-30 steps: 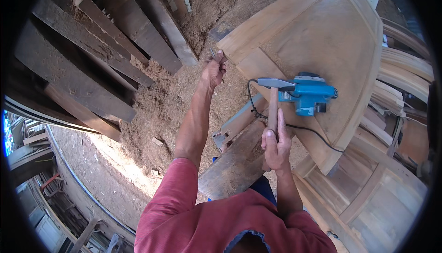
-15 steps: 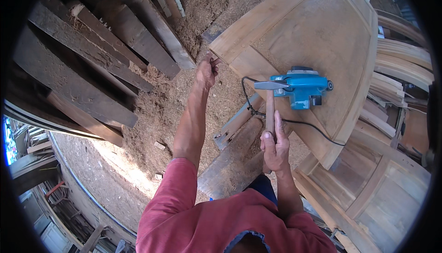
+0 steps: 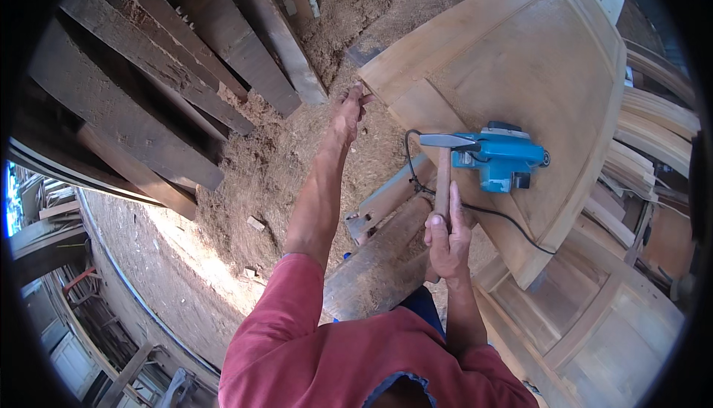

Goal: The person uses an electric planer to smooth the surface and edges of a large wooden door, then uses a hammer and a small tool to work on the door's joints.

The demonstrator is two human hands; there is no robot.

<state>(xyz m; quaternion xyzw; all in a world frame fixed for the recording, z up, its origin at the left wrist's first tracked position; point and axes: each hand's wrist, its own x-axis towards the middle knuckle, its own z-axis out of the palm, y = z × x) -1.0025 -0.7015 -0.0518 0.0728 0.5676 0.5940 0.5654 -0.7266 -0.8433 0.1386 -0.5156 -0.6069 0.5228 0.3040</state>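
My right hand (image 3: 449, 248) is wrapped round the wooden handle of a hammer (image 3: 443, 174). Its grey metal head points sideways over the near edge of a wooden door panel (image 3: 512, 73). At the panel's left corner is my left hand (image 3: 349, 114), its fingers bent in against the end edge. Whatever is between those fingers is too small to make out. A blue electric planer (image 3: 509, 157) lies on the panel just beyond the hammer head, and its black cord (image 3: 509, 218) runs along the near side.
Dark boards (image 3: 252, 55) lie side by side at the left above sawdust (image 3: 297, 151). A worn timber piece (image 3: 379, 263) sits under the panel. Another framed panel (image 3: 587, 319) is at the lower right, with stacked pale strips (image 3: 653, 114) beyond.
The whole view has shifted a little, so the panel and planer appear farther right and lower. Both hands keep nearly the same pose, the hammer still in my right hand.
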